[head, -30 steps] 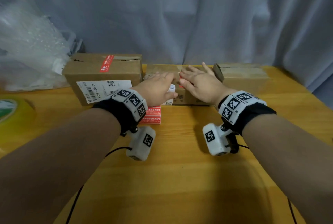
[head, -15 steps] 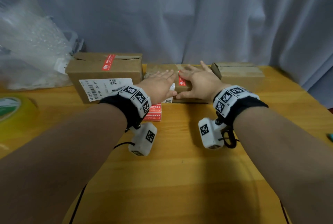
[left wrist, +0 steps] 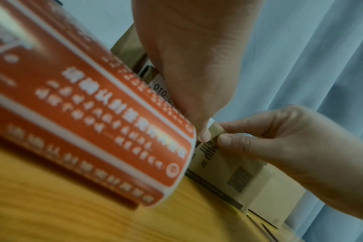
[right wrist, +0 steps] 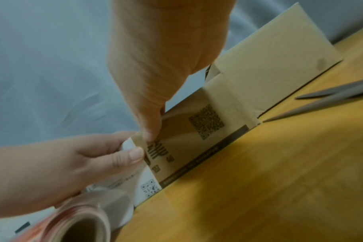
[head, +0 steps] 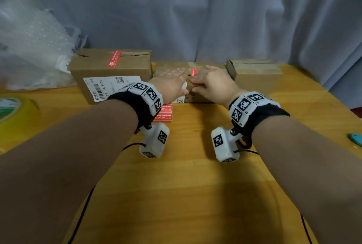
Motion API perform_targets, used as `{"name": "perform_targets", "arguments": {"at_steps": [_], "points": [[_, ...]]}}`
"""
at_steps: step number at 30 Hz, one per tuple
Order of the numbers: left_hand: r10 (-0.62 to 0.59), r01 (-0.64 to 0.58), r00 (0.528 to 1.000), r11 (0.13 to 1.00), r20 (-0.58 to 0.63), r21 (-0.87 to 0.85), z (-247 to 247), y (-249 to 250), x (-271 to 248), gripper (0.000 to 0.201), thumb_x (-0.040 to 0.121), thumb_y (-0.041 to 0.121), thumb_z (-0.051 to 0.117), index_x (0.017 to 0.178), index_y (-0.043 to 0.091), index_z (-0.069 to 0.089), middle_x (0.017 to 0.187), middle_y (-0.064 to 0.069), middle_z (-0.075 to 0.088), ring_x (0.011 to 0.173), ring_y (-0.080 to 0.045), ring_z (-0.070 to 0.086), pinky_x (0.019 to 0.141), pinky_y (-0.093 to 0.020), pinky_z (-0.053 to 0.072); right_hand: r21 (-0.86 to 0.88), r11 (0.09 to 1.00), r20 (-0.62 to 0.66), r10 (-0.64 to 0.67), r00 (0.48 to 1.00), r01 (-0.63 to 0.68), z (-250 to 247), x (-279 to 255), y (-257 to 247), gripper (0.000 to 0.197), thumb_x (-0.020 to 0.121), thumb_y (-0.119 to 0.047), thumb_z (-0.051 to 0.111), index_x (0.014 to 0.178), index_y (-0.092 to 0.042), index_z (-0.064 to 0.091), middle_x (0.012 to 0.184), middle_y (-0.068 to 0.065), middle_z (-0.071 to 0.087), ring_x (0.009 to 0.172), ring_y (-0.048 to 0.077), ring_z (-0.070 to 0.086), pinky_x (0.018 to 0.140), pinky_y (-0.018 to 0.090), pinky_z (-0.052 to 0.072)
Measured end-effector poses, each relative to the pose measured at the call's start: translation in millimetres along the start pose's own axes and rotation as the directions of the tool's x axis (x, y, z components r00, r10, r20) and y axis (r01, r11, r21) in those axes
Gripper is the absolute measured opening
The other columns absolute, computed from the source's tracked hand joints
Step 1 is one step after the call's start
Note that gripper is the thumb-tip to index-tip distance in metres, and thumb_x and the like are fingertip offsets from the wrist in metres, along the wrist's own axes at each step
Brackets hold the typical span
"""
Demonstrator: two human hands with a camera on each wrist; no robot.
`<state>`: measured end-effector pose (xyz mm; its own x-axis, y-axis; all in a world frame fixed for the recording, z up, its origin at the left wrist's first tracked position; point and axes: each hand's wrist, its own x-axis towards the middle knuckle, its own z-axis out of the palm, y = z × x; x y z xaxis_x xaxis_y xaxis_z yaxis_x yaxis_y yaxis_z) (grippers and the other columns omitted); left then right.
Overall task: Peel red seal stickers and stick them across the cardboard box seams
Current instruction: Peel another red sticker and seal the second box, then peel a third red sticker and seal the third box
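Three cardboard boxes stand in a row at the back of the table. The left box [head: 109, 67] has a red seal sticker [head: 114, 58] across its top seam. My left hand [head: 174, 80] and right hand [head: 208, 78] lie on the middle box [head: 197, 96], fingers flat on its top and thumbs against its front face [right wrist: 193, 135]. A red sticker [head: 194, 72] shows between them on the top edge. The right box [head: 254, 73] carries no sticker that I can see. The roll of red stickers [head: 163, 112] lies on the table under my left wrist, large in the left wrist view [left wrist: 93, 122].
Bubble wrap [head: 29, 47] is piled at the back left. A yellow tape roll [head: 11, 112] sits at the left edge and a teal object [head: 355, 138] at the right edge. Scissors [right wrist: 332, 96] lie right of the boxes. A curtain hangs behind.
Both hands stay on the middle box. They have shifted slightly, and more of the red sticker now shows between them.
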<state>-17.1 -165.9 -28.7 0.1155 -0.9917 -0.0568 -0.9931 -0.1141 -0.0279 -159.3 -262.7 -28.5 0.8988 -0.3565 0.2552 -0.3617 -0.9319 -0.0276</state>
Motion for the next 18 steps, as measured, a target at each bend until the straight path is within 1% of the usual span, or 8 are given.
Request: {"name": "perform_targets", "arguments": {"at_steps": [3,5,8,11,12,14,16,18], "points": [[-0.027,0.028,0.999,0.999,-0.026,0.022,1,3,-1,0.067,0.097,0.041,0.035,0.149,0.01,0.007,0.16,-0.009,0.005,0.147,-0.022,0.007,0.12,-0.039,0.008,0.111,0.993,-0.082,0.057,0.995,-0.048,-2,-7,-9,0.025,0.089,-0.021,0.058,0.111,-0.014,0.068,0.114,0.008,0.07,0.111,0.026,0.06,0.105,0.035,0.038],[-0.046,0.046,0.998,0.999,-0.051,0.009,0,6,-5,0.066,0.097,0.04,0.035,0.149,0.01,0.009,0.159,-0.008,0.007,0.147,-0.022,0.008,0.12,-0.039,0.008,0.164,0.982,-0.107,0.112,0.988,-0.094,-5,-14,-13,0.025,0.088,-0.021,0.059,0.11,-0.016,0.068,0.111,0.006,0.071,0.109,0.025,0.06,0.098,0.039,0.045],[-0.047,0.035,0.986,0.996,-0.157,-0.08,-5,5,-13,0.058,0.097,0.037,0.039,0.146,0.01,0.024,0.156,-0.011,0.024,0.144,-0.025,0.019,0.118,-0.04,0.019,0.159,0.976,-0.159,0.177,0.971,-0.152,-10,-22,-18,0.028,0.088,-0.017,0.057,0.115,-0.018,0.064,0.115,0.005,0.067,0.111,0.026,0.054,0.097,0.04,0.044],[-0.044,-0.008,0.96,0.983,-0.277,-0.185,-19,0,-31,0.043,0.095,0.035,0.043,0.132,0.013,0.045,0.135,-0.009,0.05,0.128,-0.026,0.043,0.103,-0.04,0.039,0.193,0.96,-0.203,0.243,0.949,-0.205,-15,-26,-23,0.03,0.089,-0.014,0.054,0.118,-0.02,0.061,0.116,0.006,0.063,0.112,0.026,0.052,0.098,0.039,0.042],[-0.038,-0.018,0.953,0.983,-0.3,-0.181,-24,-2,-38,0.04,0.095,0.034,0.043,0.129,0.014,0.049,0.13,-0.007,0.053,0.122,-0.025,0.047,0.1,-0.039,0.041,0.209,0.952,-0.206,0.265,0.942,-0.223,-17,-28,-25,0.03,0.089,-0.015,0.054,0.119,-0.02,0.06,0.116,0.006,0.062,0.111,0.026,0.052,0.098,0.039,0.043],[-0.025,-0.029,0.941,0.987,-0.338,-0.156,-32,-6,-52,0.036,0.095,0.032,0.044,0.125,0.015,0.053,0.127,-0.005,0.055,0.119,-0.022,0.048,0.101,-0.039,0.041,0.259,0.93,-0.203,0.318,0.926,-0.262,-22,-30,-30,0.028,0.089,-0.017,0.055,0.116,-0.02,0.061,0.114,0.005,0.061,0.107,0.024,0.054,0.096,0.038,0.045],[-0.034,-0.03,0.928,0.986,-0.37,-0.165,-37,-12,-64,0.034,0.095,0.032,0.043,0.122,0.016,0.056,0.123,-0.005,0.057,0.116,-0.021,0.049,0.101,-0.038,0.041,0.309,0.907,-0.185,0.353,0.917,-0.287,-25,-32,-36,0.021,0.089,-0.018,0.055,0.108,-0.019,0.064,0.11,0.005,0.062,0.099,0.021,0.057,0.091,0.037,0.048],[-0.063,-0.018,0.919,0.979,-0.388,-0.203,-37,-18,-76,0.033,0.095,0.032,0.044,0.119,0.015,0.058,0.117,-0.005,0.059,0.11,-0.02,0.052,0.096,-0.035,0.043,0.359,0.887,-0.17,0.367,0.915,-0.289,-27,-35,-45,0.017,0.089,-0.017,0.056,0.103,-0.018,0.066,0.105,0.004,0.064,0.092,0.02,0.059,0.086,0.036,0.051]]}}
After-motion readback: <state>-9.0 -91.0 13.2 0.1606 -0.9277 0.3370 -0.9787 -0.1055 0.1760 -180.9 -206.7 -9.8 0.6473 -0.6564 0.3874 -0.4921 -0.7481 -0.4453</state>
